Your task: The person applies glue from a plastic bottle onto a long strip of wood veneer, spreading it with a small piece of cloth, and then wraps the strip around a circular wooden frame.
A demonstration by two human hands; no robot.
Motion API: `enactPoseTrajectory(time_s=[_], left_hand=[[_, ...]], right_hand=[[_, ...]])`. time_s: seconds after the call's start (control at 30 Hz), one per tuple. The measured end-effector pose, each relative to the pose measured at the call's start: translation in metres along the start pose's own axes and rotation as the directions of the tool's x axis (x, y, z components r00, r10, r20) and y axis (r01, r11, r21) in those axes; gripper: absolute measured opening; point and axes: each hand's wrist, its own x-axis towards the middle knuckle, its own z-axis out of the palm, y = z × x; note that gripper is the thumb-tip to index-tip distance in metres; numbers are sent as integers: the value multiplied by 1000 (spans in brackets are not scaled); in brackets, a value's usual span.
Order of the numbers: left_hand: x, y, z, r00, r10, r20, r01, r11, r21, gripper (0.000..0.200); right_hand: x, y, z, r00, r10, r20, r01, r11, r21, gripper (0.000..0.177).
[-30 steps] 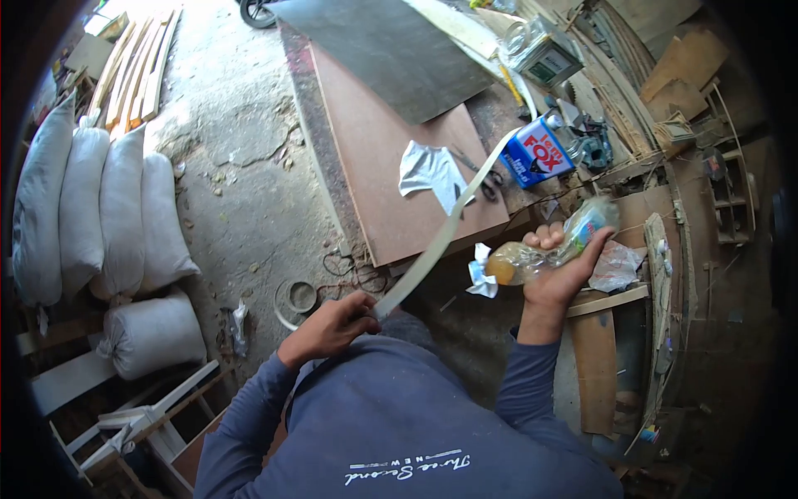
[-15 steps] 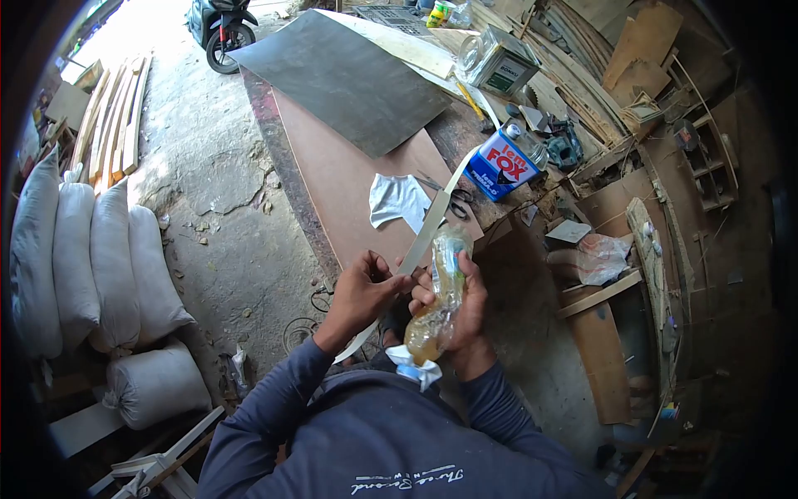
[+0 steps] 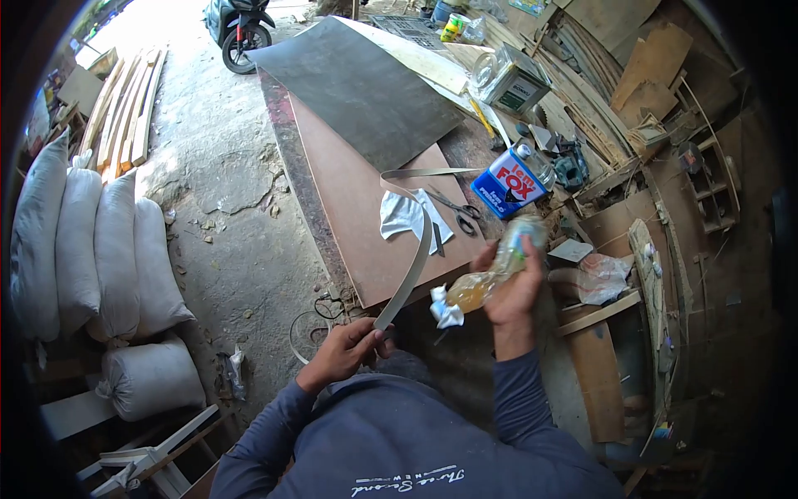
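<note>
My left hand [image 3: 347,348] pinches a long, thin greyish strip [image 3: 411,279] near my lap. The strip curves up over the work panel [image 3: 353,249], and a part of it runs towards the blue Fox glue can [image 3: 504,190]. My right hand [image 3: 514,301] grips a crumpled clear plastic bottle [image 3: 475,291] with yellowish liquid in it. The bottle is tilted, its white-wrapped mouth [image 3: 446,308] low and pointing left. On the panel lie a white cloth [image 3: 399,218] and dark-handled scissors [image 3: 467,219]. A small dark blade-like tool [image 3: 438,238] lies beside the cloth.
A large grey sheet [image 3: 366,91] covers the far part of the table. A square metal tin [image 3: 519,81] stands behind the glue can. Filled white sacks [image 3: 108,258] line the left; timber strips [image 3: 133,108] and a motorbike [image 3: 237,33] are beyond. Wood scraps [image 3: 598,366] lie at right.
My right hand has carried the bottle right, away from my left hand. My left hand has dropped slightly with the strip, which now bends in a curve. The scissors are more exposed.
</note>
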Motion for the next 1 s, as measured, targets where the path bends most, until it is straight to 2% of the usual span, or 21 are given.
enactPoseTrajectory(time_s=[0.07,0.1,0.17,0.2,0.27,0.33,0.4,0.47,0.53,0.57,0.6,0.67,0.77,0.83,0.87,0.93,0.97,1.0], left_hand=[[-1,-15,-8,1000,-20,-20,18,998,-53,28],[-4,-23,-10,999,-38,-25,36,996,-78,28],[-9,-24,-9,997,10,-79,-20,992,-129,30],[-13,-22,-9,995,16,-96,-29,991,-133,30],[-19,-22,-9,991,-2,-131,-20,986,-168,32],[-26,-23,-8,986,-15,-164,-17,982,-191,34],[-33,-24,-7,980,-26,-198,-14,980,-199,35],[-38,-23,-5,974,-21,-226,-23,981,-190,36],[-42,-21,-4,966,-15,-257,-32,983,-179,36],[-44,-22,-4,961,-15,-275,-35,984,-176,37],[-46,-23,-3,956,-14,-294,-39,984,-174,37],[-50,-25,-3,952,-5,-305,-51,983,-175,37],[-53,-27,0,935,-13,-355,-58,980,-189,39],[-56,-25,3,925,-27,-378,-53,978,-200,39],[-57,-22,3,925,-31,-379,-49,979,-200,39],[-59,-20,3,922,-41,-385,-40,979,-200,39],[-60,-20,3,919,-45,-391,-37,979,-200,40],[-59,-18,2,916,-45,-399,-39,979,-199,40]], right_hand=[[-2,-20,16,960,-263,-98,248,959,-140,45],[-4,-28,24,947,-321,29,322,934,-154,48],[-8,-44,46,863,-422,277,470,872,-138,53],[-13,-42,70,856,-447,261,492,859,-142,67],[4,-37,79,796,-416,440,526,835,-163,77],[17,-26,103,769,-451,453,589,776,-226,81],[38,-18,116,764,-415,495,549,820,-159,80],[53,-4,127,722,-447,528,627,746,-225,76],[67,20,131,741,-445,503,615,749,-244,72],[80,32,125,755,-393,524,580,773,-257,71],[78,40,123,767,-371,524,583,745,-325,70],[78,63,111,705,-394,589,661,666,-345,69],[33,71,108,597,-348,723,739,589,-327,73],[17,73,120,562,-349,750,718,655,-233,71],[18,73,124,515,-361,777,763,605,-225,70],[50,75,118,623,-232,747,667,656,-353,69],[64,76,123,651,-314,691,678,651,-342,65],[69,72,124,721,-242,649,587,711,-388,62]])
